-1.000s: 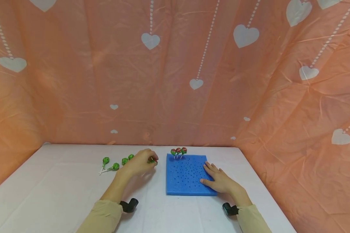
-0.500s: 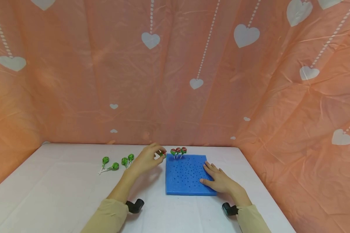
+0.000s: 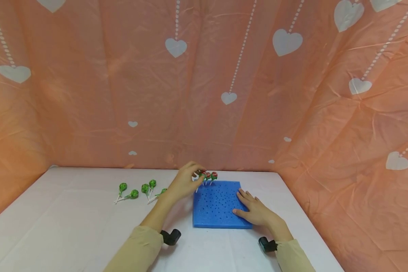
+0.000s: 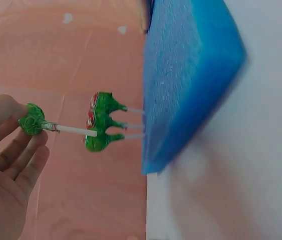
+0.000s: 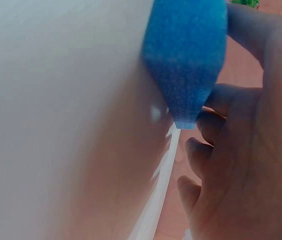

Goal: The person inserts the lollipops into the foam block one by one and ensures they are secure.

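Lollipop point(image 4: 32, 120): pinched by left hand point(image 3: 185, 182), stick point(image 4: 75, 130) apart from blue block point(image 3: 217, 217), near far-left corner. Right hand point(image 3: 256, 212): fingers point(image 3: 243, 199) spread, right edge (steadying, presumably). Step: insertion, apparently; next needs stick aligned, pressed in.

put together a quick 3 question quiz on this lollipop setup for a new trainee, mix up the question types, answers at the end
1. Multiple choice: in the head view, on which part of the blue block does the right grip rest?
A) near left corner
B) right side
C) far left corner

2. True or false: the left grip pinches a lollipop by its wrapped head, with the stick pointing away from the palm.

3. Count: how many standing lollipops have their sticks set in the blue block?

Key: 1. B; 2. true; 3. three
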`<state>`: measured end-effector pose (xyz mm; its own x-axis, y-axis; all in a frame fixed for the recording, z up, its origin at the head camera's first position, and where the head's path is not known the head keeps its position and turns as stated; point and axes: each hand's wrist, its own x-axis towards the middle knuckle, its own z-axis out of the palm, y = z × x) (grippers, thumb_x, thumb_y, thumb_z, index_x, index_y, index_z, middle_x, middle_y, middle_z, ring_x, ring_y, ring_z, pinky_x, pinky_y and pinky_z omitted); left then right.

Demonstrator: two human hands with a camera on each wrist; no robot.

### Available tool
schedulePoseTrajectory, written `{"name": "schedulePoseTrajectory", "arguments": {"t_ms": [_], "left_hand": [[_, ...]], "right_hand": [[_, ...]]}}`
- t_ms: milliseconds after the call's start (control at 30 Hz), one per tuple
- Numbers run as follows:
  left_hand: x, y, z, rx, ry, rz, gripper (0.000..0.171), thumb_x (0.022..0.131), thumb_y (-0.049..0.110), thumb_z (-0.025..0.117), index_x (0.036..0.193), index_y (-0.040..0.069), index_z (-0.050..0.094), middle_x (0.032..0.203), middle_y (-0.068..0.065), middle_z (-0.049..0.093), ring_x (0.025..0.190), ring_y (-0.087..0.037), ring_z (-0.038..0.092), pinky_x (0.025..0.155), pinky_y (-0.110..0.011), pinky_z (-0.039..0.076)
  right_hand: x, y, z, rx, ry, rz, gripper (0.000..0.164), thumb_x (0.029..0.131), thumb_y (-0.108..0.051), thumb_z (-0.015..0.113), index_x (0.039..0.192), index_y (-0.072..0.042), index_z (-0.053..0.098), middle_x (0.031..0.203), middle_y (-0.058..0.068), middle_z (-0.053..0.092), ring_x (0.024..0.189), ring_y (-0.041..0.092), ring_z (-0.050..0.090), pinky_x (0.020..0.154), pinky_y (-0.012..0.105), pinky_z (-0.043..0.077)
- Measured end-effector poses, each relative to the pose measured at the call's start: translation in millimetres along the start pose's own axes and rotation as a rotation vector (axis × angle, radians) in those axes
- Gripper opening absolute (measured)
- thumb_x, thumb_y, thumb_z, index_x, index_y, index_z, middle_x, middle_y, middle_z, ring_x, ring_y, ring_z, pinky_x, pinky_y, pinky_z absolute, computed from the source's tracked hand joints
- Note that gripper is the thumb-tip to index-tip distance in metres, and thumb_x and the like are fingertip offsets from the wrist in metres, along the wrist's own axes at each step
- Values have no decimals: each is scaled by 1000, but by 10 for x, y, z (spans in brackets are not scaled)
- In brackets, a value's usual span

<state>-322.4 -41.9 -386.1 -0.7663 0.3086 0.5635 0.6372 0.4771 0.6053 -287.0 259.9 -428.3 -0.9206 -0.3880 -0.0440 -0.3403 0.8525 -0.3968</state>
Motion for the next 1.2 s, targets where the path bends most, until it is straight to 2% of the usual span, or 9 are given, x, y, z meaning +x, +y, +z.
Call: {"name": "schedulePoseTrajectory", "arguments": {"t_ms": [200, 400, 533, 833, 1000, 1200], "left_hand": [[128, 66, 116, -27, -20, -3, 24, 95, 5, 72, 119, 4, 72, 116, -10, 65, 103, -25, 68, 91, -44, 59], [253, 112, 218, -59, -31, -3, 22, 97, 5, 70, 119, 4, 71, 118, -10, 65, 104, -25, 70, 90, -37, 60], [318, 132, 281, -69, -43, 2, 21, 98, 5, 69, 119, 4, 71, 118, -11, 64, 106, -26, 70, 91, -41, 60], [452, 125, 408, 1, -107, 45, 18, 100, 5, 68, 118, 4, 70, 115, -10, 66, 106, -24, 70, 93, -38, 59], [493, 109, 452, 30, -125, 63, 19, 99, 6, 69, 118, 3, 70, 114, -10, 66, 107, -25, 70, 89, -34, 60], [535, 77, 506, 95, -143, 66, 18, 98, 5, 70, 116, 1, 71, 114, -10, 66, 106, -26, 71, 89, -35, 60]], "right_hand": [[-5, 8, -4, 0, 4, 7, 82, 101, -48, 61, 161, 0, 32, 170, 18, 22, 157, 44, 14, 124, 65, 11], [-2, 19, -9, 3, 4, 5, 82, 101, -49, 62, 161, -1, 33, 170, 18, 23, 157, 44, 14, 124, 65, 12], [16, 33, -5, -5, 0, 4, 82, 102, -50, 60, 161, -2, 32, 170, 17, 22, 157, 44, 14, 124, 65, 12], [18, 21, -9, -2, -6, 9, 82, 101, -50, 61, 161, -2, 33, 171, 16, 23, 157, 42, 15, 124, 65, 12], [19, 14, -3, 0, -10, 2, 81, 101, -50, 61, 161, -2, 33, 171, 16, 23, 157, 42, 15, 124, 65, 12], [20, 20, 3, -6, -14, 13, 82, 101, -51, 61, 161, -3, 33, 171, 15, 22, 158, 41, 14, 124, 65, 12]]}}
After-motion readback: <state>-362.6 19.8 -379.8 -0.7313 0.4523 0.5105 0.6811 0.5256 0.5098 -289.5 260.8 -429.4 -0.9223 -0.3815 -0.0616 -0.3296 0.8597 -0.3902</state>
